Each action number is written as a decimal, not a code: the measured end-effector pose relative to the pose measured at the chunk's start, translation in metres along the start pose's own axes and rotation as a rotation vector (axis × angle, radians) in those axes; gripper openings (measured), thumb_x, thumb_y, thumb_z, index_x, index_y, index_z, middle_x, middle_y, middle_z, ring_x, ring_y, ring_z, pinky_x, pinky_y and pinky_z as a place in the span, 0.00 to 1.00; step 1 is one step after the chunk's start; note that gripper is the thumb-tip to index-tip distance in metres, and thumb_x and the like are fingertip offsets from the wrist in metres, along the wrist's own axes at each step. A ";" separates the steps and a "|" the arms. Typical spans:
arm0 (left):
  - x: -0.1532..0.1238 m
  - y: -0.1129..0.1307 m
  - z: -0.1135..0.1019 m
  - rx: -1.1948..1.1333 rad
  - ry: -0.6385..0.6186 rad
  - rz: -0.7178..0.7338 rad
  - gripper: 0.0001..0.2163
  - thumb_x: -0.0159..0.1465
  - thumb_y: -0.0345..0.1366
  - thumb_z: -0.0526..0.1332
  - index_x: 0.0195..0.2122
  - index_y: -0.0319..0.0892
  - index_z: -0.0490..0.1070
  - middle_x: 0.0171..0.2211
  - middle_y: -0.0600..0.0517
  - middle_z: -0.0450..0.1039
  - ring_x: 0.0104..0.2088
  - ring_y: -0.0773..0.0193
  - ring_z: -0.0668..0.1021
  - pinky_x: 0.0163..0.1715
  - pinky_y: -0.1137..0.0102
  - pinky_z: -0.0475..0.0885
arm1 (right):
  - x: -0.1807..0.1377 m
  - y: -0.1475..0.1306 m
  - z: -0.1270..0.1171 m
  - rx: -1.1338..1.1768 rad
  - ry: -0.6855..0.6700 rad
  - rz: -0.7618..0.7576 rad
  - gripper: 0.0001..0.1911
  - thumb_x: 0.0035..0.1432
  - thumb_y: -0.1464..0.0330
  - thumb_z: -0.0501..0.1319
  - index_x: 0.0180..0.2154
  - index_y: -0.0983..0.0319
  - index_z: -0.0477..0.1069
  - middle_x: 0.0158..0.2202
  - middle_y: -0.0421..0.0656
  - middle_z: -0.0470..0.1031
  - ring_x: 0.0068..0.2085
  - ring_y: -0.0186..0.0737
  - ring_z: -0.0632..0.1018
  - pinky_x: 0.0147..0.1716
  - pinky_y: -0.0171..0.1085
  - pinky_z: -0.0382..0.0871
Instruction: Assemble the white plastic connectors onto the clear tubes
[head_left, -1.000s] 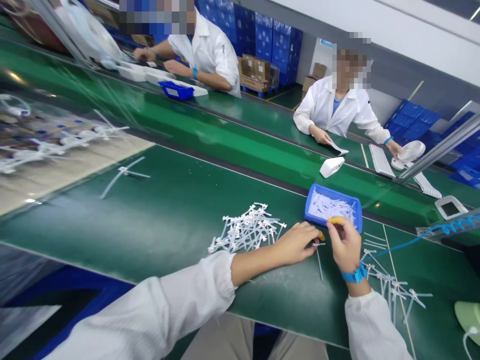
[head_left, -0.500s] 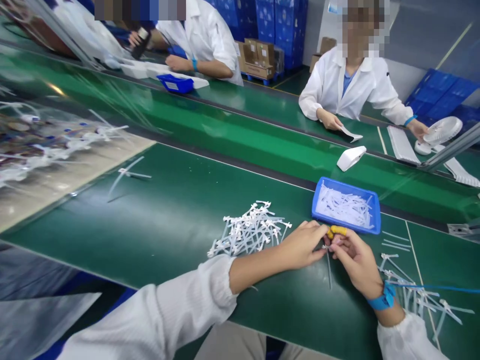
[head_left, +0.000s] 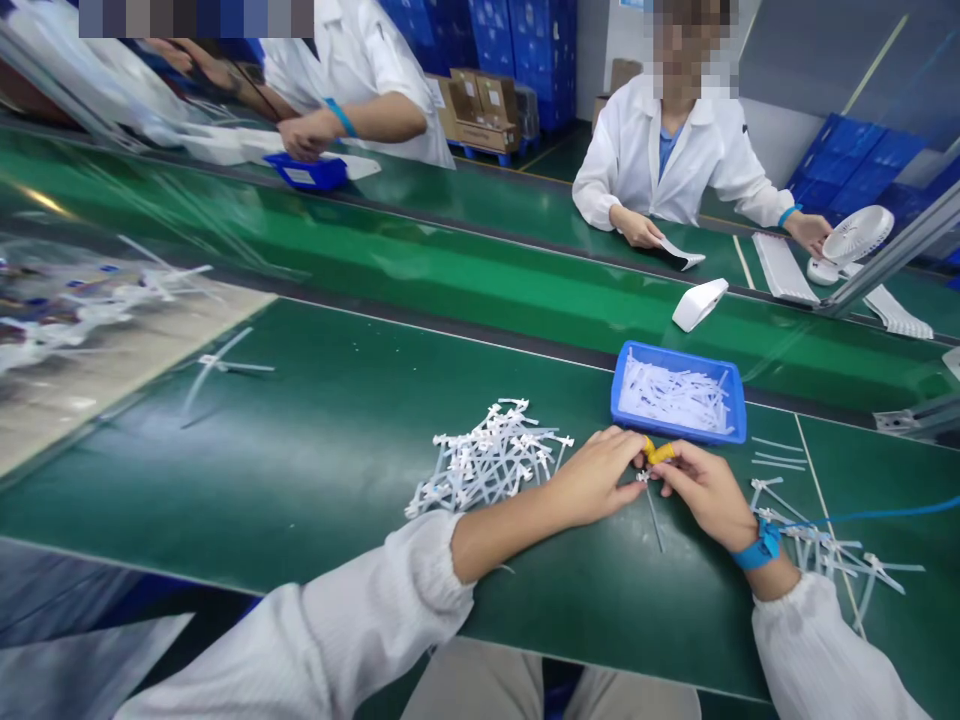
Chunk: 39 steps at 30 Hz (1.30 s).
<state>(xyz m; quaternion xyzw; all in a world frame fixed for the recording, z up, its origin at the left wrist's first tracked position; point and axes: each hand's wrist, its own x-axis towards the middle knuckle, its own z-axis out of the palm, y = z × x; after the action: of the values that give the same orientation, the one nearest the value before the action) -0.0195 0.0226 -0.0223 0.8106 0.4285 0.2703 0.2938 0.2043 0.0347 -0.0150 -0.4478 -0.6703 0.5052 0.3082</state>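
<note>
My left hand (head_left: 596, 480) and my right hand (head_left: 701, 490) meet in front of the blue tray, fingertips pinched together. Between them is a small white plastic piece with a pale strip (head_left: 655, 522) hanging down from it. Yellow finger covers (head_left: 660, 453) show where the hands meet. Part of the piece is hidden by my fingers. Left of my hands lies a heap of white pieces with pale strips (head_left: 487, 455). More such pieces (head_left: 825, 550) are scattered beside my right wrist, which wears a blue band (head_left: 759, 547) with a cord.
The blue tray (head_left: 616, 400) holds many loose pale strips. Several single strips (head_left: 778, 460) lie to its right. Beyond runs a green conveyor (head_left: 465, 270) carrying a white part (head_left: 700, 304). Two co-workers in white coats sit across it. A bagged bundle (head_left: 67, 310) rests at far left.
My hands stay joined at the strip piece, fingers shifting slightly. The view has swung a little to the right. The co-worker at upper left now has a hand at the small blue tray.
</note>
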 end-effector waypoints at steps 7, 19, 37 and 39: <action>0.000 -0.001 0.001 -0.025 0.008 0.002 0.07 0.69 0.31 0.66 0.44 0.46 0.68 0.43 0.51 0.78 0.49 0.53 0.77 0.51 0.61 0.71 | 0.000 -0.003 -0.006 -0.111 0.014 -0.049 0.11 0.67 0.59 0.67 0.40 0.59 0.80 0.31 0.40 0.81 0.26 0.36 0.77 0.27 0.34 0.72; 0.000 -0.001 0.003 -0.023 0.014 -0.018 0.09 0.68 0.31 0.65 0.47 0.45 0.69 0.46 0.49 0.78 0.51 0.52 0.77 0.52 0.60 0.72 | 0.000 0.001 -0.007 -0.295 -0.043 -0.127 0.09 0.69 0.61 0.66 0.44 0.57 0.82 0.34 0.40 0.83 0.30 0.38 0.78 0.32 0.35 0.73; 0.000 -0.003 0.004 -0.034 0.027 -0.006 0.11 0.67 0.30 0.67 0.48 0.46 0.68 0.45 0.51 0.78 0.51 0.52 0.77 0.52 0.60 0.71 | -0.001 0.008 -0.005 -0.205 0.000 -0.106 0.07 0.68 0.62 0.67 0.42 0.57 0.81 0.38 0.42 0.85 0.35 0.41 0.83 0.37 0.36 0.77; 0.000 -0.004 0.004 -0.040 0.027 -0.005 0.11 0.67 0.30 0.67 0.47 0.46 0.68 0.45 0.51 0.78 0.51 0.52 0.77 0.53 0.60 0.72 | -0.001 0.006 -0.004 -0.227 -0.003 -0.114 0.06 0.68 0.63 0.67 0.42 0.57 0.81 0.39 0.41 0.85 0.36 0.41 0.84 0.38 0.37 0.77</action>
<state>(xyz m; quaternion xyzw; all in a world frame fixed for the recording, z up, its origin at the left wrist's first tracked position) -0.0184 0.0234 -0.0276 0.7998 0.4290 0.2887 0.3049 0.2099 0.0357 -0.0192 -0.4400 -0.7482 0.4082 0.2826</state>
